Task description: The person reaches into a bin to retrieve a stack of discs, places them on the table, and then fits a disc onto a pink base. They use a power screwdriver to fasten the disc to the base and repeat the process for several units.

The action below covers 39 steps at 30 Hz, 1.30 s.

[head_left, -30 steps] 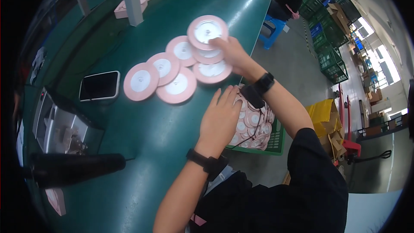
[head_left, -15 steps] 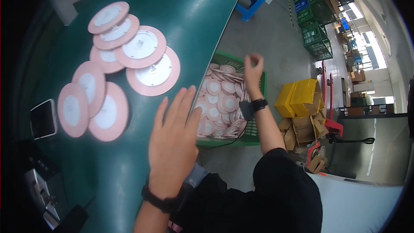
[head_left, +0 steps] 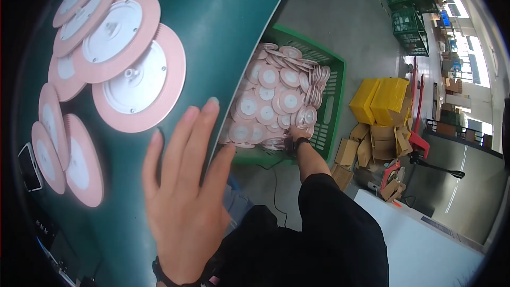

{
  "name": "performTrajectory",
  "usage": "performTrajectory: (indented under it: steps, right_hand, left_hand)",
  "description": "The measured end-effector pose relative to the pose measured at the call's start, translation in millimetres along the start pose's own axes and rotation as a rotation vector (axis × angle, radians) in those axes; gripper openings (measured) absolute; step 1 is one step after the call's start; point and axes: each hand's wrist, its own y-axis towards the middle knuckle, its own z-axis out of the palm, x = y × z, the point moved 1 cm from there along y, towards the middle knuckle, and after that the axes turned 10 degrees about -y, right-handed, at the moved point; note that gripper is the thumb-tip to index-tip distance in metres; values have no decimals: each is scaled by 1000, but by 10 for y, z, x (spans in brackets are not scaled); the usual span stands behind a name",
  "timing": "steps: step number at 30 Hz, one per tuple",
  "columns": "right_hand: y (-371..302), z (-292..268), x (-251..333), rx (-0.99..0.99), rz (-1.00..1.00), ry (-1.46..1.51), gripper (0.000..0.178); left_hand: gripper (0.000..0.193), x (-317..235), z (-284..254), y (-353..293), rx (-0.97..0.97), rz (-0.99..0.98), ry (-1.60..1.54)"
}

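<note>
My left hand hovers over the green tabletop near its edge, fingers spread and nothing in them. Just beyond its fingertips lie several pink-rimmed discs with white centres; the closest is a large pink disc, its small central hub facing up. To the right and lower down, a green plastic crate holds a heap of similar pink and white discs. My right hand reaches into the crate's near right part, down at the discs. Its fingers are hidden, so whether it grips one does not show.
A phone-like device lies at the table's left. On the floor to the right are yellow boxes, open cardboard boxes and a red pallet jack. Green crates stand farther off. A cable runs below the crate.
My right hand has gone from raised above the crate's right side down into the discs. The view has shifted, so the table discs appear closer and farther left. My left hand stays open.
</note>
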Motion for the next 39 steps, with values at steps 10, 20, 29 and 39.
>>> performTrajectory:
  steps: [10,20,29,39]
  right_hand:
    - [-600,159,-111,-3,-149,144,92]
    - [-1256,-1037,50,361,-504,-531,53]
    - [-1079,-1744,602,-93,-1202,-474,53]
    - [-982,-1452,1144,-320,-896,-515,117]
  left_hand:
    - [45,-11,39,-52,-16,-39,126]
    - [45,-5,20,-82,-27,-35,89]
    - [42,-11,16,-21,-38,-8,51]
    - [35,14,44,-44,-33,-19,21]
